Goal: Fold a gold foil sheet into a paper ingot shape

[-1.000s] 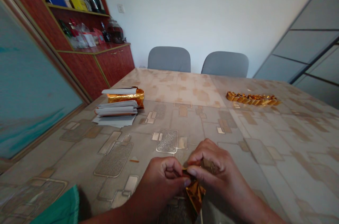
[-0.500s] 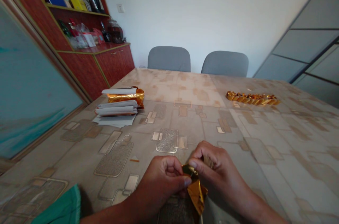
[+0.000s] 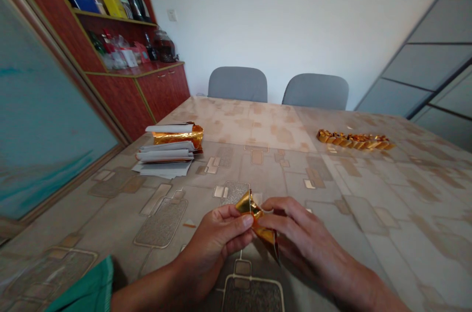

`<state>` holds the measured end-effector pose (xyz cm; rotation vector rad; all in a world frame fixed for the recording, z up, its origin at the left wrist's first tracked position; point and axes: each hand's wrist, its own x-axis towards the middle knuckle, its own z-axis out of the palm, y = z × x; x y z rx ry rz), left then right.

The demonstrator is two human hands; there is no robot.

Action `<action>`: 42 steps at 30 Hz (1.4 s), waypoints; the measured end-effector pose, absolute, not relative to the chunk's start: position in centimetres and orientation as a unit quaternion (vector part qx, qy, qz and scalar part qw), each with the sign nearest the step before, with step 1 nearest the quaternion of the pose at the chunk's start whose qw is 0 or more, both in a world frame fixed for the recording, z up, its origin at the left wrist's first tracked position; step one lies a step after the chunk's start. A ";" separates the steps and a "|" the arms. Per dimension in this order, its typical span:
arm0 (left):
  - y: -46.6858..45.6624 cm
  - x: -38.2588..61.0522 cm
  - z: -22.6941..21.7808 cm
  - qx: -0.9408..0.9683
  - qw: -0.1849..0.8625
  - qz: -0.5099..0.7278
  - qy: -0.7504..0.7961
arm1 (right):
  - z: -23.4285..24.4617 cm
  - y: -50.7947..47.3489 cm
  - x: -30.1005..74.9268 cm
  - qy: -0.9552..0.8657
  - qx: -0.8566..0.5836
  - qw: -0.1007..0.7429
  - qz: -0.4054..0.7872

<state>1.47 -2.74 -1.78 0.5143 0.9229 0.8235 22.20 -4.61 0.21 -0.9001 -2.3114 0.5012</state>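
A folded piece of gold foil paper (image 3: 266,234) is held above the near part of the table, one pointed end up and to the left. My left hand (image 3: 216,240) is closed, pinching its left side between thumb and fingers. From the right, my right hand (image 3: 308,235) has its fingers bent over the paper's edge; its thumb is mostly hidden. At the table's far right lies a row of folded gold foil pieces (image 3: 354,140) set tightly side by side. On the left rest white-backed sheets (image 3: 165,156) and curled gold foil sheets (image 3: 175,137).
A patterned cloth (image 3: 236,122) covers the table. A small orange scrap (image 3: 189,226) lies left of my hands. Two grey chairs (image 3: 238,84) stand at the far side by the wall. A red-brown cabinet (image 3: 162,90) with bottles and boxes is at back left.
The gold foil paper has been turned, so its gold point now rises to the upper left. My right hand has shifted from pinching its top to lying along its right side.
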 end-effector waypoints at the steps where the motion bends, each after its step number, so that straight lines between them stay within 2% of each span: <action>1: -2.8 1.5 -1.8 0.238 0.787 0.377 0.425 | 0.1 -4.6 22.0 -0.870 -0.337 0.312 0.181; 5: -3.1 1.6 -1.9 0.249 0.798 0.361 0.413 | -0.2 -4.8 21.8 -0.862 -0.339 0.336 0.169; 12: -3.5 1.6 -2.1 0.274 0.786 0.350 0.431 | 0.2 -5.0 21.9 -0.887 -0.322 0.323 0.074; 16: -3.6 1.6 -2.0 0.281 0.785 0.348 0.429 | 0.0 -4.9 21.4 -0.888 -0.291 0.352 0.040; 19: -3.5 1.6 -1.8 0.277 0.785 0.347 0.432 | -0.1 -4.9 21.3 -0.898 -0.280 0.338 0.035; 22: -3.4 1.6 -1.6 0.274 0.785 0.337 0.442 | -0.1 -4.8 21.3 -0.908 -0.278 0.307 0.062; 25: -3.4 1.6 -1.8 0.283 0.779 0.348 0.438 | -0.1 -4.8 21.3 -0.899 -0.283 0.318 0.101; 30: -3.5 1.8 -2.4 0.299 0.763 0.383 0.426 | -0.7 -4.9 21.2 -0.821 -0.315 0.391 0.270; 35: -3.6 2.0 -2.1 0.335 0.753 0.383 0.416 | -1.6 -4.7 20.4 -0.664 -0.394 0.486 0.410; 42: -3.7 1.9 -1.4 0.398 0.715 0.383 0.428 | -2.0 -4.9 19.5 -0.631 -0.477 0.470 0.392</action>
